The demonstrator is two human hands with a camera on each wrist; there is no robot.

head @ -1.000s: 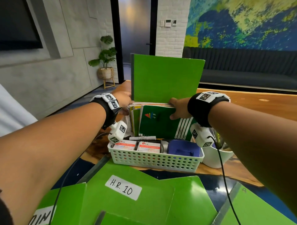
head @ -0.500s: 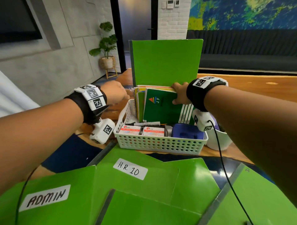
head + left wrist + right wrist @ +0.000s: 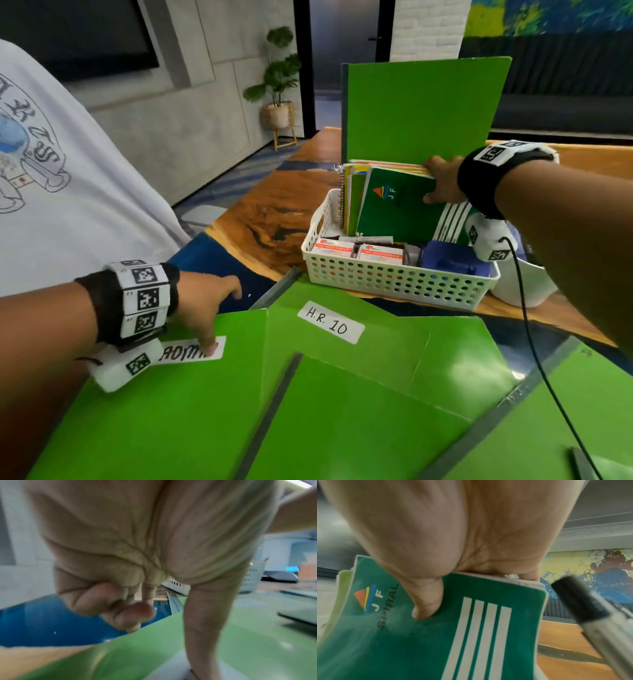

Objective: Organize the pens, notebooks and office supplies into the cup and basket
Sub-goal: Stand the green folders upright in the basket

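A white perforated basket (image 3: 400,282) stands on the wooden table. Notebooks stand upright in it, with a tall green folder (image 3: 421,109) behind them. My right hand (image 3: 436,185) (image 3: 462,595) grips the top edge of the dark green JF spiral notebook (image 3: 397,209) (image 3: 471,635), thumb on its front cover, fingers behind. My left hand (image 3: 219,315) (image 3: 154,615) is on the green ADMIN folder (image 3: 164,411) (image 3: 248,635) lying near me. Its thumb presses the label and its fingers curl over the far edge. The white cup (image 3: 527,291) is mostly hidden behind my right arm.
Several more green folders overlap in front of the basket, one labelled H.R. 10 (image 3: 330,323). Small boxes (image 3: 356,250) and a blue item (image 3: 448,262) fill the basket's front. A black-capped marker (image 3: 583,601) is beside my right hand. A person in a white T-shirt (image 3: 68,205) is at left.
My left hand left the basket's left side and came down toward me onto the ADMIN folder. My right hand stayed on the JF notebook. The view tilted down.
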